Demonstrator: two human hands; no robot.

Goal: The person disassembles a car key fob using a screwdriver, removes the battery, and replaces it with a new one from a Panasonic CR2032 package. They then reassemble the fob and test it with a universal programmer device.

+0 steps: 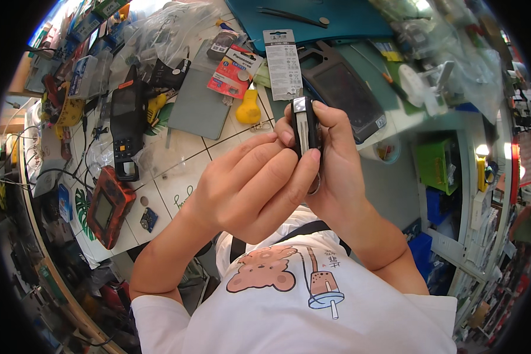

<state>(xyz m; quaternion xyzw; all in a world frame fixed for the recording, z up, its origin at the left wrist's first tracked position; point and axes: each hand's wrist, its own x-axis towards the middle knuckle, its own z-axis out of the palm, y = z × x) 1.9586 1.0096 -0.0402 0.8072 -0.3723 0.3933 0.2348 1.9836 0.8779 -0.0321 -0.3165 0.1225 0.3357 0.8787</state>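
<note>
Above my lap, in front of the table edge, I hold a small black key fob point(302, 127) upright. It has a shiny silver end and a silver strip along its side, and part of a metal ring shows below it. My right hand point(342, 171) grips the fob from the right, its thumb near the top. Curled fingers of my left hand point(248, 186) press against the fob's left side, with the thumb on its lower part. Both hands cover much of the fob, so its faces are hidden.
On the tiled table point(180, 165) lie a red battery card point(235, 72), a grey blister card point(283, 65), a yellow bulb-shaped thing point(249, 109), a dark tablet-like device point(345, 88), an orange-black device point(104, 206) and a blue circuit board point(148, 219). Tweezers point(292, 16) rest on a teal mat point(360, 23).
</note>
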